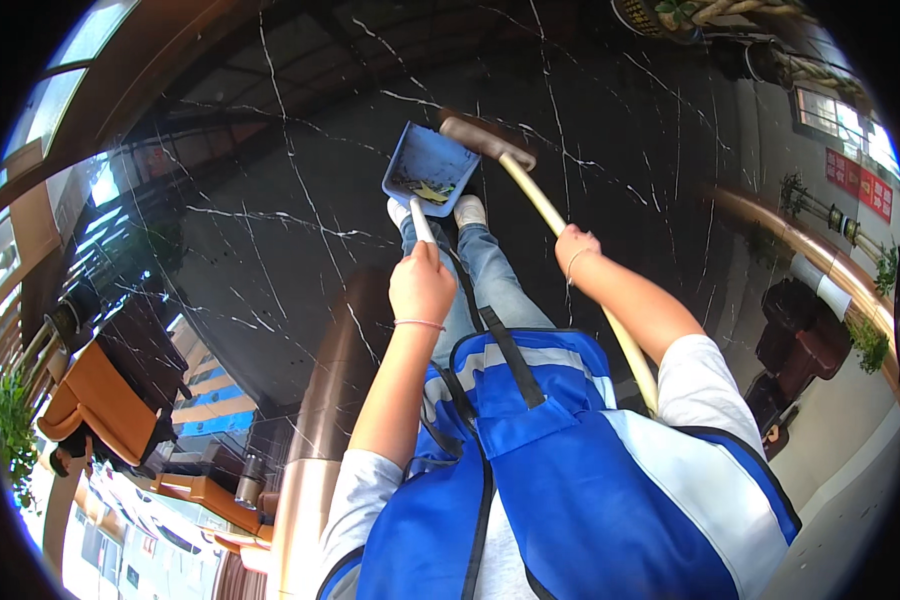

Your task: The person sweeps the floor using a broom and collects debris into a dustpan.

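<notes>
My left hand point(422, 287) is closed around the pale handle of a blue dustpan point(402, 170). The pan lies on the dark floor just beyond my shoes, with yellowish scraps and dark bits of litter point(428, 191) in it. My right hand point(576, 247) grips the long, light-coloured stick of a broom point(532, 186), which runs back beneath my right forearm. Its brown head point(487, 138), slightly blurred, is at the floor by the dustpan's right far corner.
Glossy black floor point(250, 190) with white veins spreads around me. A shiny copper-coloured column point(312, 440) stands at left, near orange armchairs point(110, 405). On the right are a dark red chair point(805, 340) and green plants point(867, 345). Potted plants point(675, 12) stand at the far edge.
</notes>
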A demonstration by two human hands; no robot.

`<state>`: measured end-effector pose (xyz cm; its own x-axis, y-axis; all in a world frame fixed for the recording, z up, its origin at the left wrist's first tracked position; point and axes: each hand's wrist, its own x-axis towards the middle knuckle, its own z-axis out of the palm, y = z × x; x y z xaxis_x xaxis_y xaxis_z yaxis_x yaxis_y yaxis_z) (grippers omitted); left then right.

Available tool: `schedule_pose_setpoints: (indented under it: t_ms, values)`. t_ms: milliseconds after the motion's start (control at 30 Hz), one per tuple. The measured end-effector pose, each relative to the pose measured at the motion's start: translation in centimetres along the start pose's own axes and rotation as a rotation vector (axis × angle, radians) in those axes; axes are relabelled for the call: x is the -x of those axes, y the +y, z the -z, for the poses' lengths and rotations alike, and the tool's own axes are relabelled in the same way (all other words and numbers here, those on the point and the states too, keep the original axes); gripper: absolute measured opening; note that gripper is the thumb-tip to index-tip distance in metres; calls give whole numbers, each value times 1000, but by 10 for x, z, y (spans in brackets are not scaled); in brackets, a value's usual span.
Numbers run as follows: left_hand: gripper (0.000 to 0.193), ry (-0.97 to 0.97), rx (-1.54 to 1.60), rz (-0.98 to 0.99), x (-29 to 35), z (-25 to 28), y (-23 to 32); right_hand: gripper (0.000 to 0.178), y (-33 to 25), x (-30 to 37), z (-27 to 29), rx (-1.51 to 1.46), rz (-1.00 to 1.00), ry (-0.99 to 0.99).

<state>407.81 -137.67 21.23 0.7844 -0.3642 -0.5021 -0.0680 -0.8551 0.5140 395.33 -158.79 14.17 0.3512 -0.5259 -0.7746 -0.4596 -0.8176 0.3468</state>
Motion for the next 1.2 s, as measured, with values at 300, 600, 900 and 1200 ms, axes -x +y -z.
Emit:
schedule_pose_setpoints:
  t_ms: [300, 600, 900, 1200]
  values:
    - [13, -77, -72, 22, 6, 9, -3, 30, 83, 68, 37, 10, 321, -218]
    - [29, -52, -117, 18, 13, 55, -22, 21, 137, 26, 29, -167, -10, -113]
    - [29, -74, -96, 3, 2, 44, -40, 24, 69, -5, 17, -46, 152, -372]
    - [14, -43, -99, -33, -19, 52, -47, 49, -6, 54, 8, 83, 243, -285]
